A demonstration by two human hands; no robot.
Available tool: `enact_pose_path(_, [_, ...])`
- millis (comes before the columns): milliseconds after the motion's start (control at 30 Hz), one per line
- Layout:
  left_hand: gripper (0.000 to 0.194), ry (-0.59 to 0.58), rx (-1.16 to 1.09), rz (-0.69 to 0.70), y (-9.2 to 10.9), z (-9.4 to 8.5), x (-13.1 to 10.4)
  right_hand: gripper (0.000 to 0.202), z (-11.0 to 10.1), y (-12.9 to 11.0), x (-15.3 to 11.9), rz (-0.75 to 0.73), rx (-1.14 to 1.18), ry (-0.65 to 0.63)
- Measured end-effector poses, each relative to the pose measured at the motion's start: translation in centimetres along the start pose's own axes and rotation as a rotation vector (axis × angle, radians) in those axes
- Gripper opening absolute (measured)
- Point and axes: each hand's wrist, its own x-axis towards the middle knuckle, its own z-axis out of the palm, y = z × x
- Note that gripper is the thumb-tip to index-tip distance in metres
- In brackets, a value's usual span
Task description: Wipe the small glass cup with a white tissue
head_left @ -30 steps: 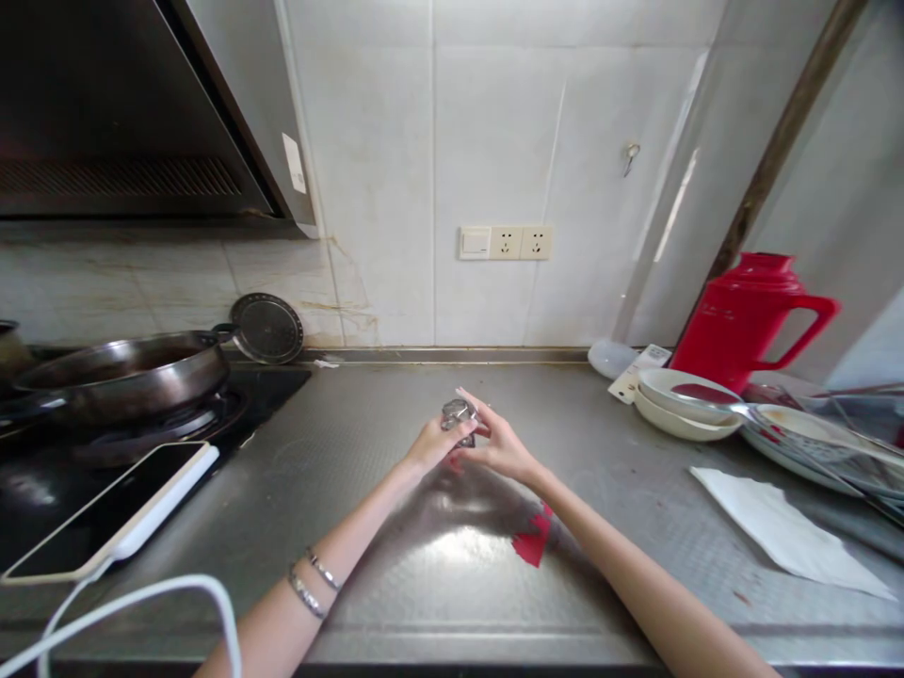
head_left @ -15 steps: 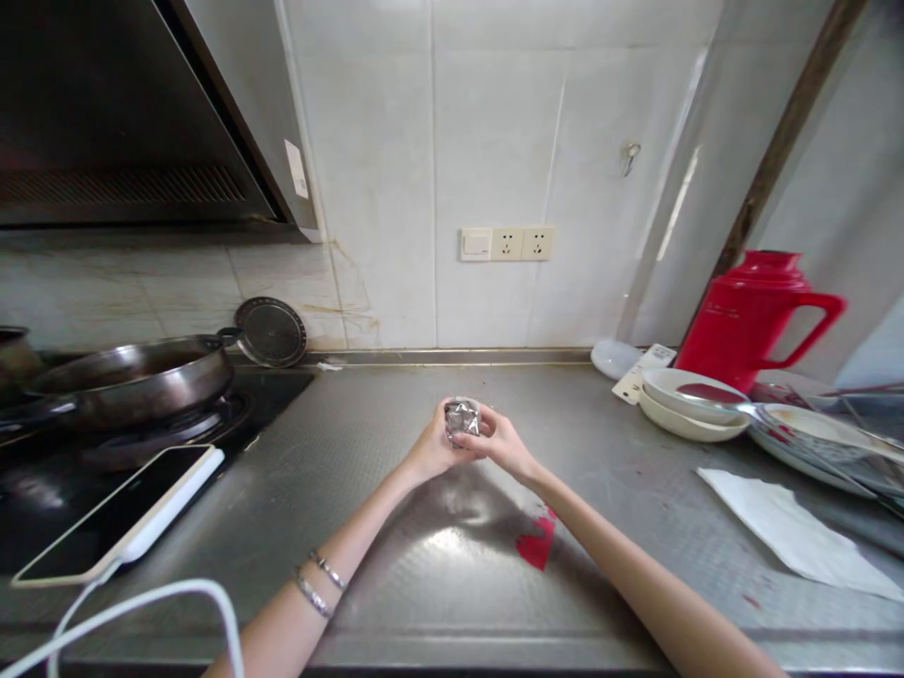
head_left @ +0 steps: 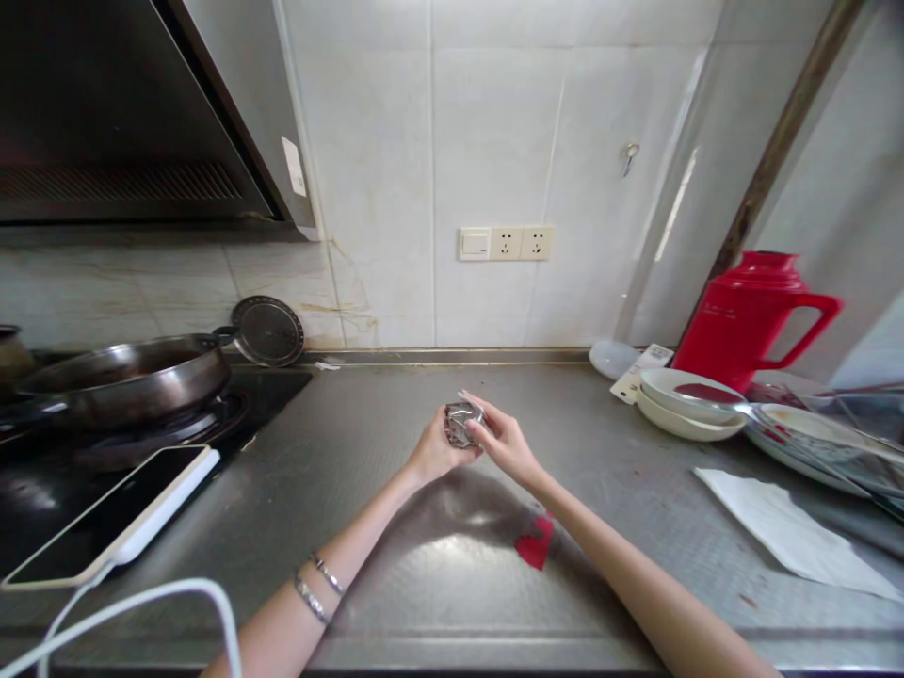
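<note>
Steel countertop (head_left: 395, 584) fills most of the view, kitchen setup, white tiled wall (head_left: 494, 141) behind it with a switch and 2 sockets (head_left: 506, 243) at about 12 o'clock. Range hood (head_left: 127, 104) takes up the 10 o'clock corner, sitting right above the stove, where a big dark pan (head_left: 127, 375) rests on the burner at 9 o'clock. A round metal lid (head_left: 266, 330) leans against the wall just past the pan, probably propped there to stay out of the way.

Over at 3 o'clock there's a red thermos jug (head_left: 749, 315) pushed back against the wall, with stacked white bowls (head_left: 688, 400) and plates in front of it. A white paper sheet (head_left: 783, 537) lies flat at 4 o'clock. A phone (head_left: 113, 516) lies at 8 o'clock, half on the stove edge, with a white cable (head_left: 141, 607) looping off toward 7 o'clock, so I'd guess it's charging.

Both hands meet dead center, lifted a bit off the counter. The left hand (head_left: 432, 450) cups a small crumpled shiny silver wrapper thing (head_left: 460, 424) from below, fingers curled around it, and the right hand (head_left: 503, 441) pinches its top with the fingertips, so it's gripped from 2 sides. Can't tell what's inside. 2 bracelets (head_left: 316, 584) sit on the left wrist. A small red scrap (head_left: 535, 544) lies on the counter just under the right forearm, at 6 o'clock.
</note>
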Motion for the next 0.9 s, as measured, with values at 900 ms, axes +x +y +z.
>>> enact_pose_path(900, [0.05, -0.041, -0.184, -0.131, 2.0, 1.3, -0.5, 0.031, -1.4, -0.5, -0.2, -0.414, -0.381, 0.118])
